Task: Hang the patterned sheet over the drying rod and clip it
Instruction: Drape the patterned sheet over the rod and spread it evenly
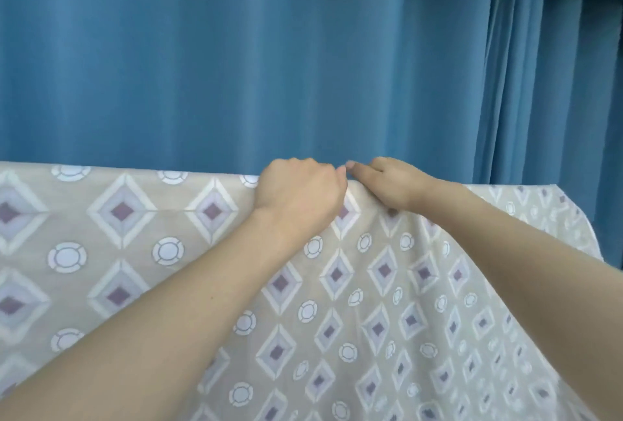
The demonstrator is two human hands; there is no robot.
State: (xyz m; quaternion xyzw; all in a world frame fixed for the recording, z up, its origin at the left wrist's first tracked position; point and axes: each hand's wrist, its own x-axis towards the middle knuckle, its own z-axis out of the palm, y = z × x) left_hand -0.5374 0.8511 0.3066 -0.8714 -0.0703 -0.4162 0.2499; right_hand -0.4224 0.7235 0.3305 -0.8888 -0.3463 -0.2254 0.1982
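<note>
The patterned sheet, beige with white-and-purple diamonds and white rings, hangs across the lower half of the view, its top fold running level from the left edge to the right. The rod under that fold is hidden by the cloth. My left hand grips the top fold near the middle, fingers curled over it. My right hand holds the same fold just to the right, its fingertips almost touching the left hand. No clip shows in either hand.
A blue curtain hangs close behind the sheet and fills the upper view, with deeper folds at the right. The sheet's right end slopes down there.
</note>
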